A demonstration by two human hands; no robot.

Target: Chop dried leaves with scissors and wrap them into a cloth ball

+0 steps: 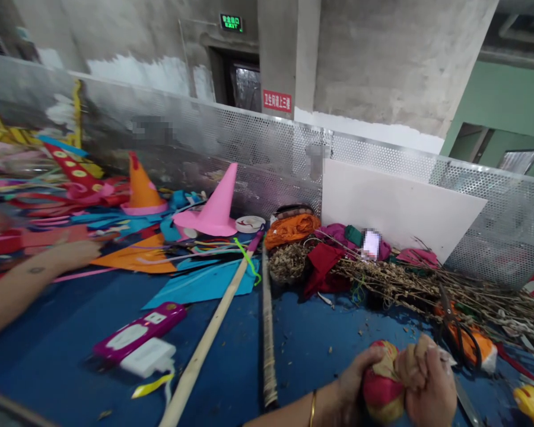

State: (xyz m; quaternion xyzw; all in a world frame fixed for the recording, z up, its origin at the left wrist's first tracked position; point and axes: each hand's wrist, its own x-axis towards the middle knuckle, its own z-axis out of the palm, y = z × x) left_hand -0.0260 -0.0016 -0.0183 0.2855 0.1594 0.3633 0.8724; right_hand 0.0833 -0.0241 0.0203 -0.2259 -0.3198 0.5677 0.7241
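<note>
At the lower right, my left hand [358,367], with a gold bracelet at the wrist, is curled around the side of a round red and tan cloth bundle [382,388]. My right hand [434,385] is closed on the bundle's gathered tan end. What fills the bundle is hidden. A pair of black-handled scissors [456,329] lies just beyond my right hand, beside orange cloth [476,344]. A long metal blade [467,403] rests close to the same hand.
Dry stems [400,279] and a bag of dried plant bits [289,261] lie behind. A wooden stick [213,329] and a wrapped rod [268,332] cross the blue table. Left are a pink cone hat [218,207], a purple power strip [140,332] and another person's arm [40,273].
</note>
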